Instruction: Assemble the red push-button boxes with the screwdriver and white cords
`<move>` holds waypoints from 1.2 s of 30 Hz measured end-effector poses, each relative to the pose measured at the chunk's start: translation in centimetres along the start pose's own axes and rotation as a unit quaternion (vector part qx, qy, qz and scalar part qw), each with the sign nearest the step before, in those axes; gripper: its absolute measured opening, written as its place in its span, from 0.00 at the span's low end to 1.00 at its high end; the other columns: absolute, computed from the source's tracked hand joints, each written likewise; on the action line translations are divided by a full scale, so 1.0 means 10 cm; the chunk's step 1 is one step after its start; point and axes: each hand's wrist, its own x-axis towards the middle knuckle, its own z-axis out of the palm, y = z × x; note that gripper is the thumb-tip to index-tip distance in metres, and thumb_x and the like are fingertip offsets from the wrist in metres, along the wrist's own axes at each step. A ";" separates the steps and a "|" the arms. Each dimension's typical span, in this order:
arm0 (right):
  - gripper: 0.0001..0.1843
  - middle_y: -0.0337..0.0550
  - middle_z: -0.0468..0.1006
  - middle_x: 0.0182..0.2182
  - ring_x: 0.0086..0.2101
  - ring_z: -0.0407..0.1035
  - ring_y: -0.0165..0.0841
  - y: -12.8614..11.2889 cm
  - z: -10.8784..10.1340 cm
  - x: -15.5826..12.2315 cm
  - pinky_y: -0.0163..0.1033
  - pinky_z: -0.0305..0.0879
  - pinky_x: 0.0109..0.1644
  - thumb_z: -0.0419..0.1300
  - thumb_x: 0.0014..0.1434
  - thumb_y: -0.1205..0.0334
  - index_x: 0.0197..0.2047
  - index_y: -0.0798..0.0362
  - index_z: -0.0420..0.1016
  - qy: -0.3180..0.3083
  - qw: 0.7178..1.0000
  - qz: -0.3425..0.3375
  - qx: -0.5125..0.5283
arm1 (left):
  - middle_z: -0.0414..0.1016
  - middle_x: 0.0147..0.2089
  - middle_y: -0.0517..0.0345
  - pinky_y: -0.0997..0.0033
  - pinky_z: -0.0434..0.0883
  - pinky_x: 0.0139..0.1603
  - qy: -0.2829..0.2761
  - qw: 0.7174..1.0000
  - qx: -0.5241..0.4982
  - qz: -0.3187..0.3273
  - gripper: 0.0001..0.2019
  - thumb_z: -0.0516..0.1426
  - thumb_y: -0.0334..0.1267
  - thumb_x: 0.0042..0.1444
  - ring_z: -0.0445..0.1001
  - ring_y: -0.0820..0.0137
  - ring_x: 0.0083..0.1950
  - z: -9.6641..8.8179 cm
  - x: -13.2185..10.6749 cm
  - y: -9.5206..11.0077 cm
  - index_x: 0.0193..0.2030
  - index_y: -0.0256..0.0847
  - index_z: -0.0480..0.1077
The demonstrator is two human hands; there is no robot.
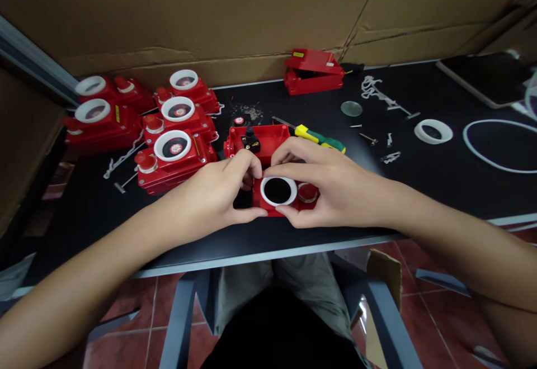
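A red box cover (259,195) lies on the black table in front of me, with a white ring (263,198) around its dark round opening. My left hand (229,190) grips the cover's left side, thumb at the near edge and fingers curled at the far edge. Over the right part, my right hand (316,187) closes its thumb and fingers about the white ring and cover. A round red part (307,192) shows beside the ring, partly under the right hand. Just behind stands an open red box base (271,137) with a black switch block (250,141) inside.
Several assembled red boxes (178,159) stand at the left. A yellow-green screwdriver (321,137) lies behind my right hand. Farther right are a glass disc (351,108), a loose white ring (433,131), screws and a white cord loop (465,140). Another red box (314,81) sits against the cardboard.
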 end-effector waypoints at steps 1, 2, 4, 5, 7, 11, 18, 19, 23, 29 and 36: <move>0.12 0.53 0.78 0.49 0.47 0.76 0.37 0.00 0.00 0.00 0.41 0.75 0.51 0.70 0.65 0.63 0.50 0.58 0.86 -0.001 1.000 0.002 0.002 | 0.84 0.51 0.60 0.66 0.83 0.52 -0.001 1.000 -0.003 0.000 0.24 0.76 0.41 0.61 0.88 0.62 0.49 0.00 0.00 0.00 0.53 0.46 0.67; 0.12 0.53 0.78 0.49 0.47 0.76 0.37 0.00 0.00 0.00 0.41 0.75 0.51 0.70 0.65 0.62 0.50 0.59 0.86 -0.001 1.000 0.005 0.004 | 0.84 0.51 0.60 0.66 0.83 0.52 -0.001 1.000 -0.004 -0.001 0.24 0.76 0.40 0.61 0.89 0.62 0.50 0.01 0.00 -0.01 0.53 0.47 0.67; 0.12 0.53 0.78 0.49 0.46 0.76 0.37 -0.01 0.00 0.00 0.42 0.75 0.51 0.71 0.66 0.61 0.50 0.58 0.86 0.001 1.000 0.010 0.007 | 0.84 0.51 0.60 0.66 0.83 0.52 0.000 1.000 -0.005 -0.001 0.24 0.76 0.40 0.61 0.89 0.62 0.50 0.01 0.00 -0.01 0.53 0.47 0.67; 0.12 0.52 0.78 0.48 0.46 0.76 0.37 0.00 0.00 0.00 0.42 0.75 0.50 0.72 0.66 0.60 0.50 0.58 0.86 0.002 1.000 0.012 0.006 | 0.84 0.51 0.60 0.66 0.84 0.52 0.001 1.000 -0.004 -0.001 0.24 0.76 0.40 0.61 0.89 0.62 0.50 0.01 0.00 -0.01 0.53 0.47 0.67; 0.12 0.51 0.78 0.48 0.45 0.75 0.37 0.00 0.00 -0.01 0.41 0.74 0.49 0.72 0.67 0.59 0.49 0.57 0.85 0.004 1.000 0.014 0.000 | 0.84 0.51 0.60 0.67 0.84 0.52 0.002 1.000 -0.004 0.001 0.23 0.76 0.40 0.61 0.89 0.62 0.50 0.01 0.00 -0.01 0.53 0.47 0.67; 0.13 0.49 0.79 0.44 0.43 0.75 0.37 0.03 0.01 0.00 0.42 0.73 0.47 0.75 0.67 0.56 0.47 0.56 0.85 0.013 1.000 0.013 -0.013 | 0.83 0.51 0.60 0.67 0.84 0.52 0.003 1.000 -0.005 0.004 0.24 0.76 0.40 0.61 0.89 0.63 0.50 0.01 0.00 -0.02 0.53 0.47 0.67; 0.34 0.56 0.80 0.49 0.47 0.75 0.48 0.04 -0.03 -0.01 0.53 0.74 0.50 0.75 0.64 0.33 0.55 0.56 0.83 -0.012 0.997 0.028 -0.071 | 0.84 0.50 0.60 0.67 0.84 0.51 0.002 1.000 -0.011 -0.004 0.23 0.75 0.39 0.60 0.89 0.62 0.49 0.00 0.00 0.00 0.51 0.47 0.67; 0.35 0.58 0.80 0.53 0.50 0.75 0.50 0.04 -0.05 -0.02 0.54 0.75 0.54 0.75 0.65 0.34 0.59 0.56 0.82 -0.022 0.998 0.025 -0.057 | 0.84 0.51 0.60 0.67 0.84 0.51 0.002 1.000 -0.010 -0.003 0.23 0.76 0.40 0.60 0.89 0.62 0.50 0.00 0.00 0.00 0.51 0.47 0.67; 0.21 0.56 0.79 0.65 0.62 0.75 0.47 0.03 -0.13 -0.05 0.52 0.72 0.68 0.69 0.70 0.60 0.64 0.51 0.78 -0.071 0.997 -0.005 0.030 | 0.84 0.50 0.60 0.67 0.83 0.50 0.000 1.000 0.000 0.000 0.24 0.76 0.42 0.61 0.89 0.62 0.50 0.01 0.00 -0.01 0.53 0.47 0.67; 0.14 0.52 0.82 0.54 0.53 0.78 0.42 0.04 -0.09 -0.04 0.46 0.74 0.58 0.69 0.72 0.57 0.58 0.51 0.81 -0.051 0.998 0.023 0.034 | 0.84 0.51 0.58 0.64 0.84 0.50 -0.005 1.000 -0.002 -0.014 0.22 0.74 0.44 0.62 0.89 0.59 0.50 0.01 -0.01 0.00 0.52 0.47 0.67; 0.33 0.53 0.82 0.45 0.43 0.75 0.45 0.06 -0.05 -0.01 0.49 0.71 0.45 0.74 0.65 0.31 0.49 0.54 0.78 -0.020 0.995 0.033 -0.096 | 0.84 0.50 0.57 0.61 0.85 0.52 -0.011 0.999 -0.011 -0.034 0.22 0.74 0.43 0.59 0.90 0.57 0.51 -0.01 0.01 0.05 0.50 0.48 0.66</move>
